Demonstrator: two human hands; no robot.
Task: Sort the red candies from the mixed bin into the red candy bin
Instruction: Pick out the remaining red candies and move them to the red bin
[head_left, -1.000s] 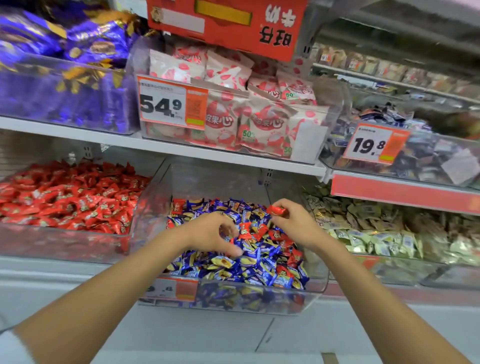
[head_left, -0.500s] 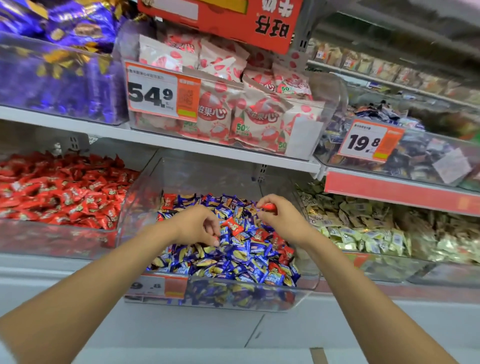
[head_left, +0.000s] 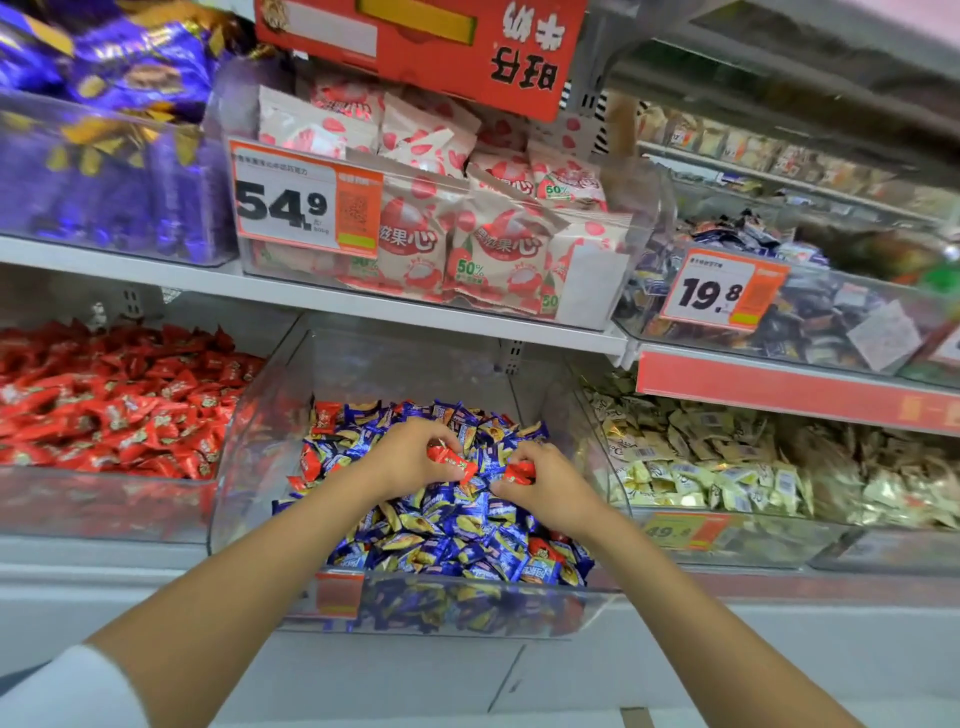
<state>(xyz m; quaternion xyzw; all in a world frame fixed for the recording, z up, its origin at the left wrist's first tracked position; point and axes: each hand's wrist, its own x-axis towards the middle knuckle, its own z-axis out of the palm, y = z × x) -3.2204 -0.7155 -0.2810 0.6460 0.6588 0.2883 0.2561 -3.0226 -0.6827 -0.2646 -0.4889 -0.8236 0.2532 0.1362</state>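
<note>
Head view, the only one. Both hands are down in the mixed bin (head_left: 249, 467), the middle clear bin on the lower shelf (head_left: 415, 312), on top of a heap of mostly blue-and-yellow wrapped candies (head_left: 447, 525) with a few reds scattered through.

The left hand (head_left: 410, 457) has its fingers curled and pinches a red candy (head_left: 453, 461) between thumb and fingertips, lifted just off the heap. The right hand (head_left: 553, 488) is likewise curled round a second red candy (head_left: 519, 473), which pokes out at the thumb side. The hands are near each other, apparently not touching. Likely reason: picking with both at once, so each trip carries more than one piece.

The red candy bin (head_left: 104, 504) sits just beside the mixed bin on the left, walls touching or nearly so, and is already well filled with red wrappers (head_left: 114, 405). The short sideways reach explains working from the front.

Pose: both forearms reach forward and converge over the bin, wrists bent down, backs of the hands up. A white sleeve (head_left: 57, 686) shows at the left elbow. Neither candy is over the red candy bin yet. Judged step: grasp done, transfer left still pending.
</note>
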